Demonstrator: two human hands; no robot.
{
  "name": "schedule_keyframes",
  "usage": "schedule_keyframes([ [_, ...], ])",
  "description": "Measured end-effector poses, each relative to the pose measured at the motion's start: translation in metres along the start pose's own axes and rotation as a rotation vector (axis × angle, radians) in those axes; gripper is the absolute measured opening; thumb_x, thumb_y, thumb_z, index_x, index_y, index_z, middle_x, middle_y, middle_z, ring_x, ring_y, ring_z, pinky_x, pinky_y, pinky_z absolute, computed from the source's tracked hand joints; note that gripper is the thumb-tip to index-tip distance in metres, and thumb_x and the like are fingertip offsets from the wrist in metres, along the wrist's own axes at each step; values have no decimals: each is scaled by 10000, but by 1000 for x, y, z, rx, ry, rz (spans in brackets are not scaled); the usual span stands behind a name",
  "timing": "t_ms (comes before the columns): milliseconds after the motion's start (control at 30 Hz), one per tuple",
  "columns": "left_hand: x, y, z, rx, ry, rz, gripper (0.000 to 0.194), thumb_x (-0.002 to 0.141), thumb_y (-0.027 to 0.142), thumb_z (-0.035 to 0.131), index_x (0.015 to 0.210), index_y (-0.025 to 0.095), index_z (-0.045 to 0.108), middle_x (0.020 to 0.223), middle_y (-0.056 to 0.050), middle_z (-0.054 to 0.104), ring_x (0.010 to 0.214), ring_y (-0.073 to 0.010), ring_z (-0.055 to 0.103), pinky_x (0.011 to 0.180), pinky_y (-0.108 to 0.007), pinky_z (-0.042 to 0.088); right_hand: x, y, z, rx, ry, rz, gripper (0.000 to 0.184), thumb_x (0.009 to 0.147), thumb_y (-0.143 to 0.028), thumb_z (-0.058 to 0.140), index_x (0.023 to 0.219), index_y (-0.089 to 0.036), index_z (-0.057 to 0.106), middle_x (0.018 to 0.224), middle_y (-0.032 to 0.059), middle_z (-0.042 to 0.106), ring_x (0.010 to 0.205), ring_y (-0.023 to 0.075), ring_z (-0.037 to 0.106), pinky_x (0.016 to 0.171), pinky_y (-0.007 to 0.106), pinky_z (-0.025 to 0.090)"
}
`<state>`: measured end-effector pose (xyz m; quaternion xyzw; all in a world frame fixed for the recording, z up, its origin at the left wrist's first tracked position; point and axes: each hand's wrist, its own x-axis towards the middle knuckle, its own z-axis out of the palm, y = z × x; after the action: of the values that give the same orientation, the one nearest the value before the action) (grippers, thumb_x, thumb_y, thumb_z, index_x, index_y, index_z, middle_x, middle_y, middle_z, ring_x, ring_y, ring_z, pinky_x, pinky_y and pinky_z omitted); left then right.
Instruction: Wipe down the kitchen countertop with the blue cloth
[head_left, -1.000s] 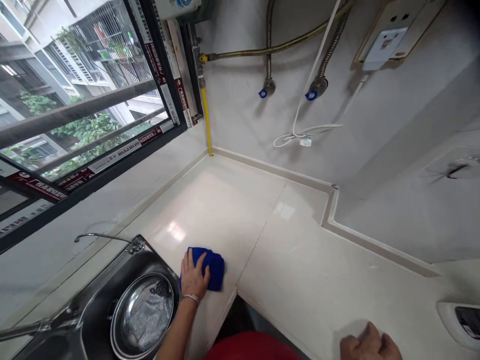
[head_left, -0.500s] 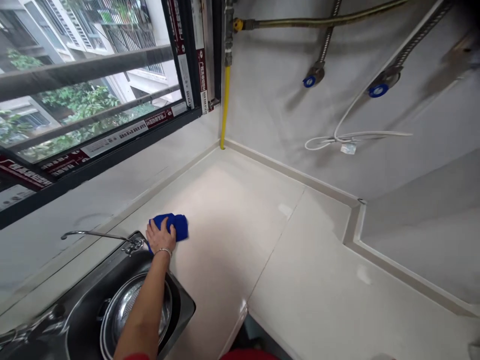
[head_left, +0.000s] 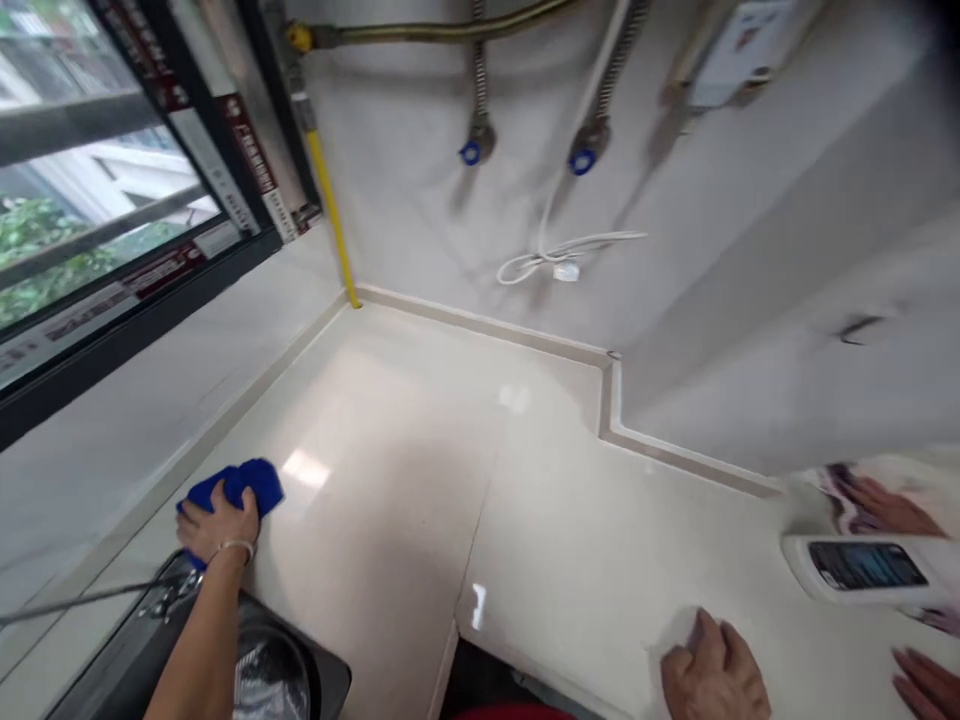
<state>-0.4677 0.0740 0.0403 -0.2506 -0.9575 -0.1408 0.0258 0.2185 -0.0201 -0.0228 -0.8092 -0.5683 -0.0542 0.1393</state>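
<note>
My left hand (head_left: 219, 527), with a bracelet at the wrist, presses down on a folded blue cloth (head_left: 259, 485). The cloth lies on the pale countertop (head_left: 405, 440), close to the wall under the window and just behind the sink (head_left: 328, 668). Its fingers bend over the cloth. At the bottom right, my right hand (head_left: 716, 672) rests on the counter with its fingers curled in; I see nothing in it. The faucet (head_left: 169, 590) stands right beside my left forearm.
Another person's hand (head_left: 892, 505) touches a patterned cloth at the right. Their other hand (head_left: 930, 683) shows below a white device with a screen (head_left: 862, 567). A yellow pipe (head_left: 330, 210) runs down the corner. A coiled white cable (head_left: 525, 262) hangs on the wall.
The view has swung right, so the window and sink sit further left. My right hand and the other person's hands have come into view. My left hand stays on the blue cloth beside the faucet.
</note>
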Motion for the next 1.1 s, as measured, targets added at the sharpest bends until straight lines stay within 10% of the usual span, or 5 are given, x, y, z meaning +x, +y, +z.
schedule_keyframes([
  [400,-220,101,4,104,-151,582,651,894,459,402,1449,120,438,1574,-269,235,1481,-444,172,1180,-582,227,10,-11,-11,26,46,114,542,881,-274,407,1402,-128,426,1422,217,426,1297,404,425,1018,551,385],
  [700,-373,200,24,-259,-446,1067,773,797,460,613,1493,216,383,1649,-205,85,1489,-508,26,1170,-740,140,4,-7,-11,76,52,77,544,879,-275,415,1400,-118,427,1392,266,442,1307,446,411,1013,617,382],
  [900,-382,205,35,-349,-507,1211,724,801,419,618,1478,270,409,1649,-183,111,1496,-486,65,1179,-718,192,2,-5,-5,45,66,52,592,859,-274,428,1435,-144,385,1402,253,425,1279,448,424,995,625,388],
  [1100,-305,191,30,-282,-389,1190,553,802,255,590,1353,297,576,1614,-103,290,1492,-386,213,1214,-582,249,6,-11,-5,-31,72,58,537,876,-220,403,1401,-105,418,1402,239,428,1268,392,433,1010,547,400],
])
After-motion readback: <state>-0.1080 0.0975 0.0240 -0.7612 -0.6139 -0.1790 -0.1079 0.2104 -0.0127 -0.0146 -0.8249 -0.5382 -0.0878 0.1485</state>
